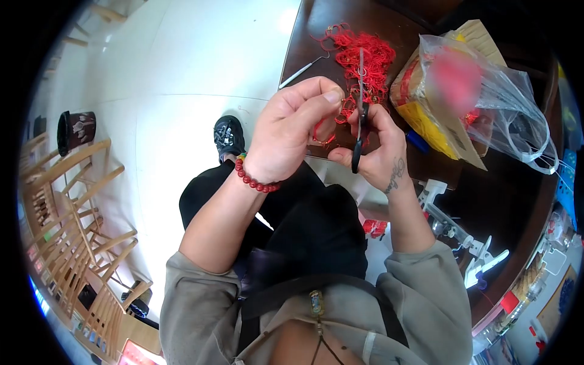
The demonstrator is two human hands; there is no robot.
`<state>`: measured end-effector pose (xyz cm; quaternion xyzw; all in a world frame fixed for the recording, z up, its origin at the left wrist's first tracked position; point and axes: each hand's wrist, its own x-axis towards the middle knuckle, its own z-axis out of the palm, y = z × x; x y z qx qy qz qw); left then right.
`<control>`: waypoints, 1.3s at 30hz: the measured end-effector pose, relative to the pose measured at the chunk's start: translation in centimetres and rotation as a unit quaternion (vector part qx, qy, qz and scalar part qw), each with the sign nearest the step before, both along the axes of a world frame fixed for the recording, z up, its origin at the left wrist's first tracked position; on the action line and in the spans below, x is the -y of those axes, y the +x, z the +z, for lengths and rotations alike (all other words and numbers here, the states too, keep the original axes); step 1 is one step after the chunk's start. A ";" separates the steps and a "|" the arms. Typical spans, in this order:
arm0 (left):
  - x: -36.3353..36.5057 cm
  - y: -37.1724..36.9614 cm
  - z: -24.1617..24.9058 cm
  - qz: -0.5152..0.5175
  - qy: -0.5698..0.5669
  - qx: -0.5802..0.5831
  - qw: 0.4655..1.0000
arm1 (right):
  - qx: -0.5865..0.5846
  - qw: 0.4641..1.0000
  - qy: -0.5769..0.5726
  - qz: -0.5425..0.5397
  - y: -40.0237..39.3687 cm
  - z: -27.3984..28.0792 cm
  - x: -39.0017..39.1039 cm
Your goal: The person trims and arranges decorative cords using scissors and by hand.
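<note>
Thumb and forefinger of my left hand (289,125) are pinched together on a thin red cord (322,142), part of which dangles below the fingers. My right hand (383,143) grips a pair of scissors (361,79) by their black handles. Their blades point away from me and look closed or nearly so, just right of the left fingertips. Beyond the hands, a tangled pile of red cords (368,52) with small gold-coloured bits lies on the dark table (316,30). A hooked tool (304,71) with a pale handle lies left of the pile.
A cardboard box (410,85) with a clear plastic bag (511,103) stands right of the pile. A blue pen-like object (417,141) lies beside it. White metal clamp-like hardware (450,225) sits near my right forearm. Wooden chairs (85,231) stand at left on the pale floor.
</note>
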<state>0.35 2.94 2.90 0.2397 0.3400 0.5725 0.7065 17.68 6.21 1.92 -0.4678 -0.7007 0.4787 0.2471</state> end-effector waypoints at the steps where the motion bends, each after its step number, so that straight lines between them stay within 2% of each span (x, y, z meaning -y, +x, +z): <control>1: 0.0 0.1 -0.1 0.005 0.003 0.009 1.000 | 0.015 0.999 0.031 0.016 0.2 -0.2 -0.1; 4: 0.1 0.2 -0.4 0.014 0.012 0.028 0.999 | 0.072 0.990 0.109 0.043 0.3 0.6 -0.5; 15: 0.2 0.2 -0.1 -0.010 0.020 0.067 0.998 | 0.048 0.994 0.075 0.058 0.7 0.1 -0.9; 18: 0.0 0.3 0.0 -0.006 0.019 0.014 1.000 | 0.022 0.997 0.063 0.049 0.7 -0.7 -0.7; 21: 0.1 0.3 -0.4 -0.001 0.025 0.082 0.996 | 0.012 0.997 0.059 0.039 0.6 -1.0 -0.6; 28: 0.1 0.4 -0.8 0.001 0.027 0.098 0.995 | 0.007 0.999 0.044 0.021 0.3 -1.0 -0.4; 37: 0.0 0.4 -0.9 0.019 0.015 0.073 0.997 | 0.106 0.983 0.147 0.029 0.9 -1.4 -0.7; 39: 0.0 0.2 -0.9 0.003 0.011 0.105 0.994 | 0.006 0.999 0.050 -0.014 0.7 -1.9 -0.5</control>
